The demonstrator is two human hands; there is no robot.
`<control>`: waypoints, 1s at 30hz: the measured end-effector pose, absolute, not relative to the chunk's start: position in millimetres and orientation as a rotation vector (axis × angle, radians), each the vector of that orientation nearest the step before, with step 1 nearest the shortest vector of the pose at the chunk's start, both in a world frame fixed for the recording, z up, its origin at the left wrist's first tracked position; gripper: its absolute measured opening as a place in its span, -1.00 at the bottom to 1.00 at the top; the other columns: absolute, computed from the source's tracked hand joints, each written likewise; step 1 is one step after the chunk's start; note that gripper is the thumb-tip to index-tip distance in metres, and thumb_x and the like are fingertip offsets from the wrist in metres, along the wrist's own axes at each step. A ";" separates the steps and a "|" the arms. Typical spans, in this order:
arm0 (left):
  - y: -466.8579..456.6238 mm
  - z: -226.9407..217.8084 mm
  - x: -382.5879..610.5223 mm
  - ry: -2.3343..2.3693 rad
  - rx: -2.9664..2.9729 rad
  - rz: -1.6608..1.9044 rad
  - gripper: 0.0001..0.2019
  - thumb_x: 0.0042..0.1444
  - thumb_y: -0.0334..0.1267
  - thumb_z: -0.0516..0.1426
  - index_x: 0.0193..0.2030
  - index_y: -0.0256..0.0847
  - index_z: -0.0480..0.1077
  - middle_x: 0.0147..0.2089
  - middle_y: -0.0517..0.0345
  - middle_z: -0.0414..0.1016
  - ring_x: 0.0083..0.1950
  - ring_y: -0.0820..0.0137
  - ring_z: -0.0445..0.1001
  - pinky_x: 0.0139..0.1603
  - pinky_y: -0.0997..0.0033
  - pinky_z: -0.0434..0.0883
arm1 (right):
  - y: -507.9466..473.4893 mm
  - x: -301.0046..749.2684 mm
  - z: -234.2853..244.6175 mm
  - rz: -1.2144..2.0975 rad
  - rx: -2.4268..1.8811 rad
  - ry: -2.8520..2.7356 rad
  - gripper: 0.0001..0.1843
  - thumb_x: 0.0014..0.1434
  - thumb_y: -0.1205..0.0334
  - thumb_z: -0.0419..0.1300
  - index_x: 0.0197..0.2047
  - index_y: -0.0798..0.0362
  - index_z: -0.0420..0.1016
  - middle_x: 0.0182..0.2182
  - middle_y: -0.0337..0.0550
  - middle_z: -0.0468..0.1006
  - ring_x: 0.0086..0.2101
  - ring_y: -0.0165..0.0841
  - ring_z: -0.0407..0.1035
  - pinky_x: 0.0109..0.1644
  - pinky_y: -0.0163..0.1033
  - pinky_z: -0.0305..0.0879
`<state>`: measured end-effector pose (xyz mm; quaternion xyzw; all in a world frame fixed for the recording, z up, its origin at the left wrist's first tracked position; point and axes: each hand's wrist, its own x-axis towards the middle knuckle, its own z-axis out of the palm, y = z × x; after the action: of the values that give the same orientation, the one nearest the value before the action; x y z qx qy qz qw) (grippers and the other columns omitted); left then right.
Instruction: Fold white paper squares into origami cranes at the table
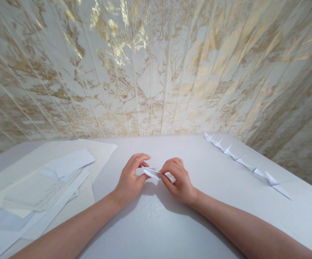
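Note:
A small piece of folded white paper [152, 173] is held between my two hands, just above the middle of the table. My left hand [131, 174] pinches its left end between thumb and fingers. At the other end, the thumb and index finger of my right hand [178, 178] grip a thin point of the paper, with the remaining fingers curled. Part of the paper is hidden behind my fingers.
Along the right side of the white table [156, 226] runs a row of several folded paper cranes [257, 172]. Loose sheets, some with writing [44, 192], lie overlapped at the left. A wall with gold patterns [150, 72] rises behind the table's far edge.

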<state>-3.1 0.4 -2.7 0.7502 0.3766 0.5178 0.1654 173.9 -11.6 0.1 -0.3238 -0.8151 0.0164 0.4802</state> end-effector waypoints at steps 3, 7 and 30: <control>2.0 -3.1 0.4 1.145 1.757 1.253 -0.72 -0.09 -0.35 0.14 -0.17 -0.21 0.27 -0.33 0.20 0.41 -0.37 0.44 0.39 -0.31 0.42 0.36 | -11.6 175.4 1.0 -0.063 -0.740 -1.992 -0.90 0.08 0.41 0.08 -0.36 0.04 0.35 -0.47 -0.19 0.47 -0.33 -0.33 0.30 -0.17 -0.14 0.11; -0.3 4.8 -0.5 1.122 1.679 1.050 -0.87 -0.08 -0.26 0.13 -0.37 -0.25 0.35 -0.45 0.21 0.40 -0.39 0.43 0.36 -0.33 0.45 0.32 | -9.4 176.9 0.0 -0.160 -0.763 -1.982 -0.89 0.07 0.43 0.08 -0.36 0.03 0.36 -0.46 -0.20 0.47 -0.33 -0.33 0.30 -0.15 -0.12 0.10; -1.3 6.9 0.1 1.298 1.884 1.138 -0.89 -0.12 -0.29 0.15 -0.40 -0.22 0.43 -0.51 0.25 0.41 -0.48 0.48 0.33 -0.41 0.50 0.29 | -11.7 165.1 -10.4 0.422 -1.018 -1.861 -0.82 -0.04 0.37 0.20 -0.32 0.01 0.32 -0.38 -0.21 0.50 -0.31 -0.32 0.37 -0.18 -0.18 0.20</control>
<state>0.1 -1.3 6.9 0.7058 0.4862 0.4265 0.2890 165.1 -11.7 -10.4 -0.4155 -0.7594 0.1721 0.4702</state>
